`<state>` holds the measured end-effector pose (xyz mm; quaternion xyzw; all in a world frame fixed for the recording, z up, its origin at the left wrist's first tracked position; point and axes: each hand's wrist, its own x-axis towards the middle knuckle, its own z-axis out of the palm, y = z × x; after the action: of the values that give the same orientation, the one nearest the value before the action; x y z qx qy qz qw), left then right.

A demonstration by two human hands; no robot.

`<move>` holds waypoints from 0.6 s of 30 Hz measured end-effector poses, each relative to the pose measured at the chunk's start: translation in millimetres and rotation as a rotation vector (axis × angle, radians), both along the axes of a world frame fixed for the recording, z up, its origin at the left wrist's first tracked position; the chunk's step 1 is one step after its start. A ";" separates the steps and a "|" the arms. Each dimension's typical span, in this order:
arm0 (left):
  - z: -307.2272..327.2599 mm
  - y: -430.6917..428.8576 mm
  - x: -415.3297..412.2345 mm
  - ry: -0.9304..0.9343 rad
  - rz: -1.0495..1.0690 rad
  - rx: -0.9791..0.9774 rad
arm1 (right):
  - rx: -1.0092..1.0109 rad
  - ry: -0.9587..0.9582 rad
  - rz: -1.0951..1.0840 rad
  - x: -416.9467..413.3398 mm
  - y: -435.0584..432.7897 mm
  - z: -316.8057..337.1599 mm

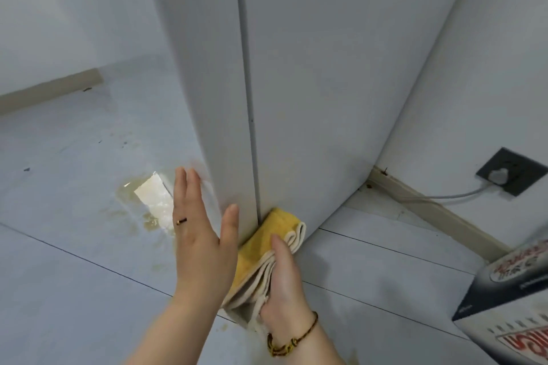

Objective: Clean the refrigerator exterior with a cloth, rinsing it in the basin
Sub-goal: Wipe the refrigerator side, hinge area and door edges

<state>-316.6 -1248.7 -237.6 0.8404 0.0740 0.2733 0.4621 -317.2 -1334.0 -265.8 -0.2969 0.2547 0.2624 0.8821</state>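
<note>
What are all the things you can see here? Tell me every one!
refrigerator: one, white, centre, standing on the floor
cloth: one, yellow and cream, folded, at the refrigerator's bottom corner
puddle: one, yellowish, floor left of the refrigerator
socket: one, black, right wall, grey plug in it
box: one, dark blue and white, lower right
left hand: one, flat against the refrigerator, ring on
right hand: one, holds the cloth, bracelet at wrist

Red and white print marks the box [504, 290] at lower right — too blurred to read.
</note>
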 end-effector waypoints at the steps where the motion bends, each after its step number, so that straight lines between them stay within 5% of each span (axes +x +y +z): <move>1: 8.1 -2.4 -2.6 0.006 0.017 -0.014 | -0.008 -0.019 0.000 -0.9 -5.8 13.8; 10: 143.9 -5.2 14.4 -0.594 0.045 0.249 | -0.314 -0.516 -0.211 22.7 -49.4 145.9; 14: 207.9 -5.0 31.4 -0.854 0.040 0.441 | -0.657 -0.779 -0.532 50.1 -58.4 205.3; 18: 243.7 -9.7 57.0 -0.886 0.168 0.637 | -0.783 -0.906 -0.913 81.3 -56.3 254.0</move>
<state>-259.5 -1258.5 6.0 0.7344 -0.1470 0.6458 0.1485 -235.9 -1390.3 -11.8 -0.5327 0.0394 -0.3871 0.7516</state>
